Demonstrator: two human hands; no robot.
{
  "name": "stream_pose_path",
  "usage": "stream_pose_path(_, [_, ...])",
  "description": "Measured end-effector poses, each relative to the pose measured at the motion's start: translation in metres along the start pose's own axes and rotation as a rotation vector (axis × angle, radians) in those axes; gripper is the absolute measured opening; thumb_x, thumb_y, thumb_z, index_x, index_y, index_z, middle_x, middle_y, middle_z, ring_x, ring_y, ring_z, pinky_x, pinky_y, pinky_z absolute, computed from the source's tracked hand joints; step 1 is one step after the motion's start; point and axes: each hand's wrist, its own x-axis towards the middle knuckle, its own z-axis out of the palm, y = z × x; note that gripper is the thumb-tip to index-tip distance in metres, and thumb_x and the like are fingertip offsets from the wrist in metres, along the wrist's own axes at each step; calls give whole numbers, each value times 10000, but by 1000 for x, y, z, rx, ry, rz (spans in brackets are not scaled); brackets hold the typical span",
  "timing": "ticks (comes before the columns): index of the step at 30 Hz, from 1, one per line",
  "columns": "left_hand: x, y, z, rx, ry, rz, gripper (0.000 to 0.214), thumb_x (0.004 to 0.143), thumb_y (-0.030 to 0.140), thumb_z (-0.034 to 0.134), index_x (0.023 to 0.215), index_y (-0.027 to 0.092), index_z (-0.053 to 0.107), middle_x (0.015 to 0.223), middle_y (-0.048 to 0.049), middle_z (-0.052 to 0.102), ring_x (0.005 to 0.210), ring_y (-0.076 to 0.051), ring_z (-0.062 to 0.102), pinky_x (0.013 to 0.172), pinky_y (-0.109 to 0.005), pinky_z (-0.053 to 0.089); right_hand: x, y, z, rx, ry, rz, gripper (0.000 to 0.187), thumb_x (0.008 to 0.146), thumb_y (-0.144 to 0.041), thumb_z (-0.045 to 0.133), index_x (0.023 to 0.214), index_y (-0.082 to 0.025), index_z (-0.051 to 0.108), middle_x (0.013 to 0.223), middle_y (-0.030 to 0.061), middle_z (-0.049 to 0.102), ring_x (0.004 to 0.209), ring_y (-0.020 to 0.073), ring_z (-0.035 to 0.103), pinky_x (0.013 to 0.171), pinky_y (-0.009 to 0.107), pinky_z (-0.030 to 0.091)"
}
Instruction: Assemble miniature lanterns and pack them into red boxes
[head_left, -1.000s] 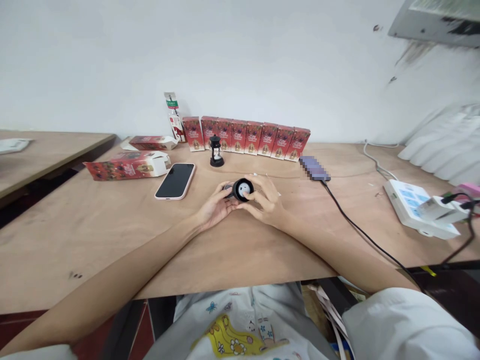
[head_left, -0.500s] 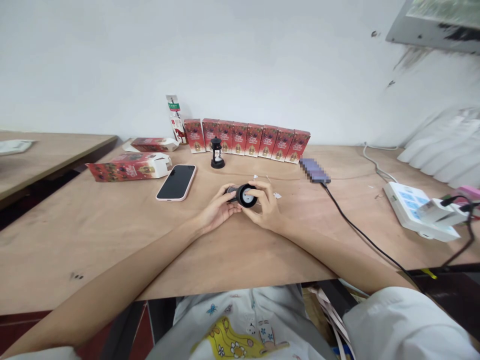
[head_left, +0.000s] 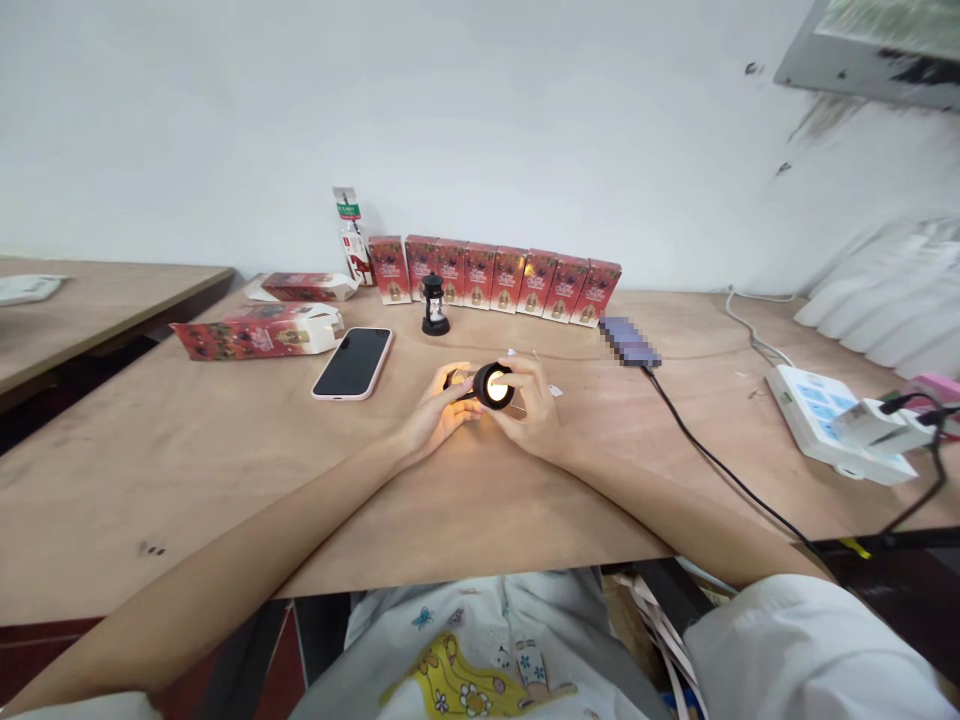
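Both hands hold a small black lantern (head_left: pixel 491 385) lying on its side over the wooden table (head_left: pixel 225 460), its round base turned toward me and glowing warm yellow. My left hand (head_left: pixel 435 412) wraps the lantern's body from the left. Fingers of my right hand (head_left: pixel 534 405) grip the round base from the right. A second small black lantern (head_left: pixel 434 304) stands upright behind them.
A row of several red boxes (head_left: pixel 499 277) lines the wall. Two opened red boxes (head_left: pixel 259 330) lie at the left by a dark phone (head_left: pixel 352 363). A cable (head_left: pixel 720 465) runs right toward a white power strip (head_left: pixel 840 420). Another table (head_left: pixel 90 310) stands left.
The lantern's base, dark white before, now glows yellow and lights my left fingers. Both hands stay on it, nearly in the same place.
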Motion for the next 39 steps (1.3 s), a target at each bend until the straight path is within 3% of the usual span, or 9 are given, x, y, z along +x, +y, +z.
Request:
stream_pose_path(4, [-4, 1, 5, 34, 4, 100, 558, 700, 150, 721, 1185, 276, 474, 1006, 3, 611, 800, -125, 640, 748, -265, 527, 0, 2, 1, 51, 23, 66, 322, 810, -296, 659, 1058, -218, 468, 1114, 113, 515, 1107, 231, 540, 917, 438, 495])
stream_pose_path(8, [-4, 10, 4, -3, 46, 71, 532, 642, 64, 729, 1113, 231, 544, 1068, -15, 611, 910, -145, 631, 806, -262, 521, 2, 6, -1, 207, -87, 27, 524, 807, -364, 659, 1221, -208, 378, 1218, 152, 472, 1173, 243, 509, 901, 424, 515])
stream_pose_path(13, [3, 27, -12, -111, 186, 53, 477, 715, 204, 705, 1143, 275, 507, 882, 2, 633, 697, -127, 640, 627, -226, 503, 15, 34, -12, 20, -31, 164, 224, 923, -290, 468, 1121, -190, 504, 1184, 131, 525, 1104, 203, 556, 891, 395, 509])
stream_pose_path(17, [6, 32, -20, -216, 271, 72, 376, 694, 374, 733, 976, 250, 518, 785, 30, 600, 579, -120, 598, 522, -229, 468, 33, 72, -19, -244, -288, 269, 156, 889, -227, 500, 958, -160, 623, 972, 94, 652, 973, 230, 600, 874, 410, 476])
stream_pose_path(20, [6, 29, -18, -229, 261, 98, 454, 604, 379, 810, 866, 221, 475, 729, 50, 578, 539, -95, 563, 485, -199, 435, 47, 94, -17, -372, -539, 387, 169, 868, -185, 519, 907, -164, 682, 1026, 104, 678, 1042, 240, 584, 917, 372, 426])
stream_pose_path(22, [6, 26, -16, -221, 240, 117, 513, 552, 343, 847, 846, 218, 446, 733, 61, 579, 524, -73, 543, 469, -174, 407, 55, 104, -12, -376, -627, 450, 157, 849, -181, 550, 860, -172, 707, 1015, 98, 694, 1030, 231, 597, 890, 326, 424])
stream_pose_path(26, [5, 20, -15, -200, 203, 101, 554, 526, 311, 859, 844, 225, 415, 746, 66, 586, 521, -65, 541, 463, -160, 390, 63, 119, 1, -315, -695, 541, 78, 778, -185, 649, 759, -173, 723, 854, 68, 724, 871, 197, 642, 767, 263, 448])
stream_pose_path(31, [5, 12, -16, -168, 170, 47, 532, 571, 321, 830, 914, 231, 434, 780, 45, 598, 559, -86, 575, 498, -179, 436, 58, 132, 14, -217, -724, 683, 75, 749, -187, 669, 772, -146, 727, 824, 61, 730, 743, 151, 641, 661, 222, 459])
stream_pose_path(39, [4, 6, -15, -157, 119, 35, 504, 595, 323, 820, 920, 230, 446, 799, 42, 596, 561, -80, 570, 517, -186, 470, 68, 143, 18, -122, -761, 849, 60, 625, -154, 741, 625, -127, 688, 590, 27, 649, 532, 108, 544, 545, 221, 417])
